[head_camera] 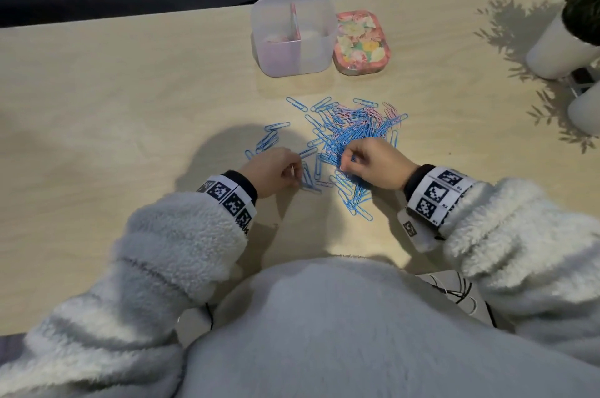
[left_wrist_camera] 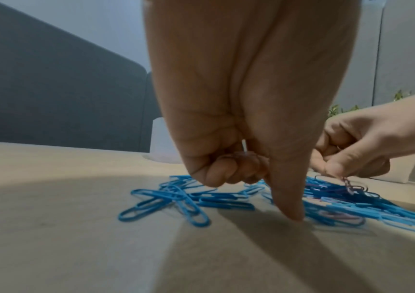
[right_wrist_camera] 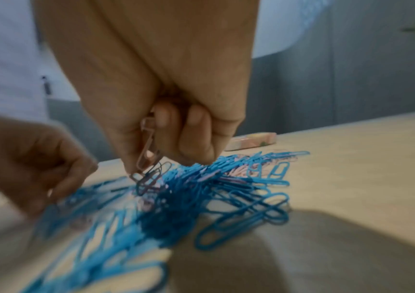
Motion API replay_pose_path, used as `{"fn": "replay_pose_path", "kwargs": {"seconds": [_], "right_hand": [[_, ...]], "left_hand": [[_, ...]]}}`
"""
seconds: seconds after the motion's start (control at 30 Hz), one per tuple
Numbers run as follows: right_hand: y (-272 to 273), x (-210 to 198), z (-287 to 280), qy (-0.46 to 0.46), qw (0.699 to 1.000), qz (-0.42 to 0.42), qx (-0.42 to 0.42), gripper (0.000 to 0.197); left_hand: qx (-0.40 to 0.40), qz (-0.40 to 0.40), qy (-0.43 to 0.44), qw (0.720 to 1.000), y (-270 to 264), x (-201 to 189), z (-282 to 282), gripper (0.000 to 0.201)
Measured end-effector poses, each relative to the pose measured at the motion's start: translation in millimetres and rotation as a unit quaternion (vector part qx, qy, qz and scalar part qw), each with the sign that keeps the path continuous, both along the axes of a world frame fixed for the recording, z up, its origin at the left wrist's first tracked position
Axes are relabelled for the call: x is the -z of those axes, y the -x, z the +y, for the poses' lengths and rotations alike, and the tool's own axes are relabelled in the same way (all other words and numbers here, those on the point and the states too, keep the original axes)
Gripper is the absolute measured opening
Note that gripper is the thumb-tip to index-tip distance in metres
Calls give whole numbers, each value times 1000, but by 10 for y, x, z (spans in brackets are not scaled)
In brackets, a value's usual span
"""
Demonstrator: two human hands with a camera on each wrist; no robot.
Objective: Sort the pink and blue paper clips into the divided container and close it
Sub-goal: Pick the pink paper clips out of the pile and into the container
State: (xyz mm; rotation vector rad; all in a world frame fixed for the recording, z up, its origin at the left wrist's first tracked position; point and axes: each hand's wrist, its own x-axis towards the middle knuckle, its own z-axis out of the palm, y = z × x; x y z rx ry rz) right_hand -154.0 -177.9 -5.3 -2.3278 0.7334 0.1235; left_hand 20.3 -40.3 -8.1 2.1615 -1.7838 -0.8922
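Observation:
A translucent divided container stands open at the table's far side, pink showing in its left half. Its floral lid lies just to the right. Between the container and me a heap of blue paper clips is spread, with pink paper clips mixed in at its far edge. My right hand hovers over the heap and pinches a few linked pink clips that dangle from it. My left hand sits at the heap's left edge, fingers curled round a pale clip sliver, thumb tip on the table.
Loose blue clips lie scattered left of the heap. Two white plant pots stand at the table's right edge under green leaves. Cables lie by my right elbow. Bare wood shows to the left.

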Motion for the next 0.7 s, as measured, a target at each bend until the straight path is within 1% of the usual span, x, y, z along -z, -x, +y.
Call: {"fn": "replay_pose_path", "kwargs": {"seconds": [0.07,0.17,0.23,0.3,0.37,0.47,0.57,0.63,0.7], "right_hand": [[-20,-63,-49,-110,992,-43,47,12],[-66,-190,-143,-233,958,-103,131,17],[-116,-261,-214,-315,925,-115,178,19],[-176,-320,-275,-406,881,-128,207,21],[-236,-373,-319,-476,839,-137,225,22],[-342,-441,-331,-555,790,-119,232,23],[-475,-492,-349,-613,738,-117,258,27],[-597,-529,-381,-632,722,-127,253,31],[-765,-589,-433,-636,720,-141,241,35]], "left_hand": [[0,-7,7,1000,5,0,-5,11],[-3,1,34,999,122,-4,-101,13],[14,5,38,999,217,2,-171,14],[36,-15,19,999,288,24,-217,16],[52,-26,4,998,315,55,-229,15],[62,-26,-9,998,295,74,-201,17],[48,3,-1,999,241,72,-138,19],[22,34,11,999,189,54,-91,19],[-16,52,16,998,107,38,-42,17]]}}
